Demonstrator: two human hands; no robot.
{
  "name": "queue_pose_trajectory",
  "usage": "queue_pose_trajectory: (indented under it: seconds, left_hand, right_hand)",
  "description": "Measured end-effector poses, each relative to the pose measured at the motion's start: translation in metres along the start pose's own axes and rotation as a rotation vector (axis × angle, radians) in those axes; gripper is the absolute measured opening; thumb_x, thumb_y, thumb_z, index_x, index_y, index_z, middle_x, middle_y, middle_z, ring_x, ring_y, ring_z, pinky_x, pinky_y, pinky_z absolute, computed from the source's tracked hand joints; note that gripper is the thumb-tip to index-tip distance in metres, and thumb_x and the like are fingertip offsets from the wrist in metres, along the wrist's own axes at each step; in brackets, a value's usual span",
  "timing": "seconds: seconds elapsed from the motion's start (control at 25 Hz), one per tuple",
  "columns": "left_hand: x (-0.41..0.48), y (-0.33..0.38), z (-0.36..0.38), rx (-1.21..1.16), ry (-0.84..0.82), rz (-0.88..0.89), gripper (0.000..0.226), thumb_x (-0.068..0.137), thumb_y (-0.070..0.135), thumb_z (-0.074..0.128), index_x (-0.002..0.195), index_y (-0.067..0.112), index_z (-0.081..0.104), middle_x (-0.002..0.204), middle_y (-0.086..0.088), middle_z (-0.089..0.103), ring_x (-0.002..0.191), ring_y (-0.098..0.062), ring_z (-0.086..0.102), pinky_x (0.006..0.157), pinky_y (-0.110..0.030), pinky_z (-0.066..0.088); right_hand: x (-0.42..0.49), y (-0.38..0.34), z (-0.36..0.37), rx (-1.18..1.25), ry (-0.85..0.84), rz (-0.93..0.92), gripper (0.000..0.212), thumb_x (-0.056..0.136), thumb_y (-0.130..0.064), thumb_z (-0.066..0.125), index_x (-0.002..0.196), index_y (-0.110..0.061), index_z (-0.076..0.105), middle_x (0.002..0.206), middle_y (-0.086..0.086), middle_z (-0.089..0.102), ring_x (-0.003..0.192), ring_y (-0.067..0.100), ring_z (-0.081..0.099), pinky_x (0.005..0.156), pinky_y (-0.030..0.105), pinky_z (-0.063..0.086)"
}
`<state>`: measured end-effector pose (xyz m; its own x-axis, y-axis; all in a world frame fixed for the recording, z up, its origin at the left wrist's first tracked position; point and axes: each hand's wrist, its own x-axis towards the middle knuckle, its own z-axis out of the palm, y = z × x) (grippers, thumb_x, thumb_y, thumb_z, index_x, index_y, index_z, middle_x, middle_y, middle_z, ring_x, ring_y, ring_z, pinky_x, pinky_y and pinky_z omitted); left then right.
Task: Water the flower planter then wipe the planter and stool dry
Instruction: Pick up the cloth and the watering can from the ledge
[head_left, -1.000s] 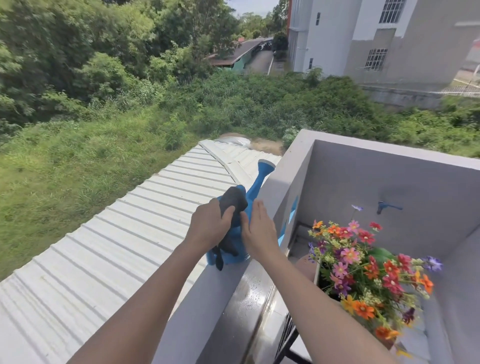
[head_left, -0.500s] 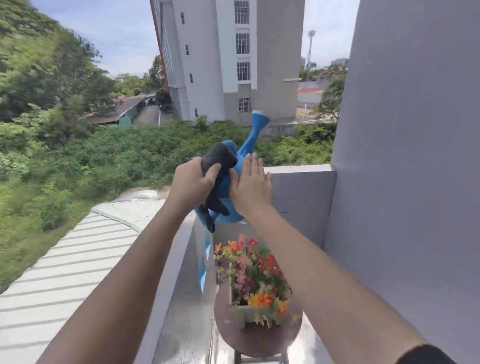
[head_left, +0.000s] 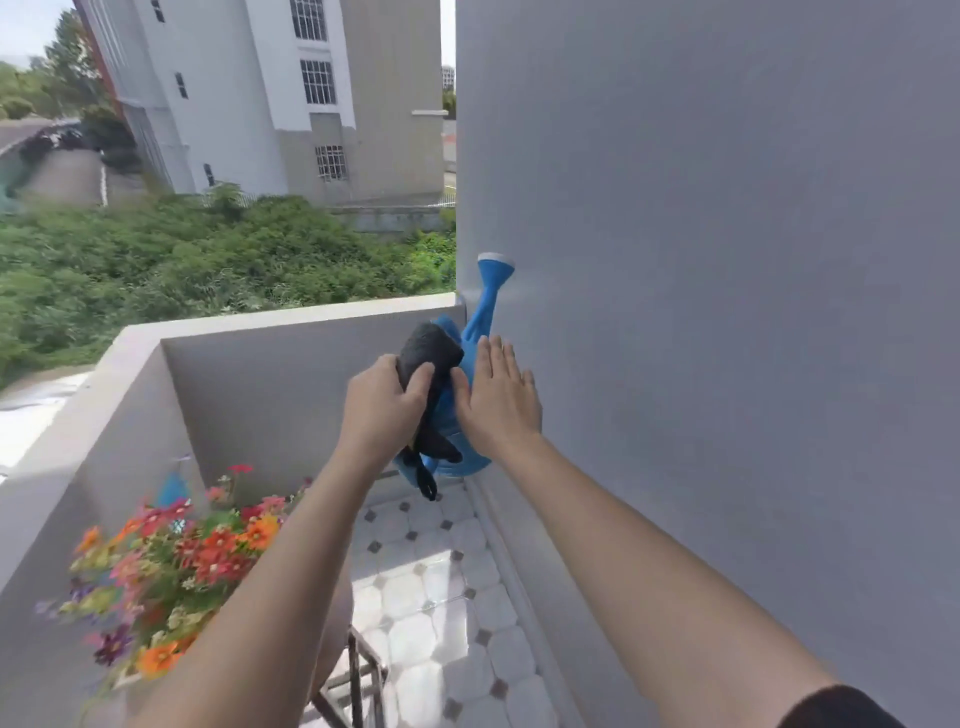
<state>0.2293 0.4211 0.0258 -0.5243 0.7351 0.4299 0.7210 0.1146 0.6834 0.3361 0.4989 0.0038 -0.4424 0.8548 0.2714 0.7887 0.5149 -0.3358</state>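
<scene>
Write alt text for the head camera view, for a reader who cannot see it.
Two bare hands hold up a blue watering can over a tiled balcony: the left hand grips a dark cloth against it, the right hand lies flat on its side. A planter of bright flowers sits lower left, a grey wall fills the right.

Left hand (head_left: 384, 410) curled, right hand (head_left: 501, 410) flat.

Stool (head_left: 357, 673) on tiled floor (head_left: 434, 608); flower planter (head_left: 171, 566) atop.
</scene>
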Motion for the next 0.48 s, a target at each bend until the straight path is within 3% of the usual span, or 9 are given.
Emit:
queue_pose_trajectory:
  seconds: [0.24,0.48]
  left_hand:
    - [-0.054,-0.028,0.124,-0.013,-0.004,-0.255,0.028,0.093,0.030,0.050,0.086,0.003,0.053,0.074,-0.006,0.056,0.071,-0.025,0.051,0.061,-0.030,0.031]
    - [-0.128,-0.127,0.235,0.044,-0.012,-0.473,0.025,0.095,0.029,0.049,0.082,0.008,0.045,0.066,0.002,0.047,0.067,-0.024,0.047,0.058,-0.028,0.024]
  right_hand:
    - [-0.011,0.102,0.088,-0.024,-0.233,-0.027,0.062,0.099,-0.044,0.016,0.149,-0.010,0.001,0.160,0.005,0.001,0.147,0.017,0.000,0.117,0.041,0.007]
    - [-0.046,0.167,0.242,-0.074,-0.388,-0.052,0.066,0.096,-0.049,0.008,0.149,-0.010,0.001,0.160,0.003,-0.001,0.147,0.016,-0.001,0.117,0.041,0.006]
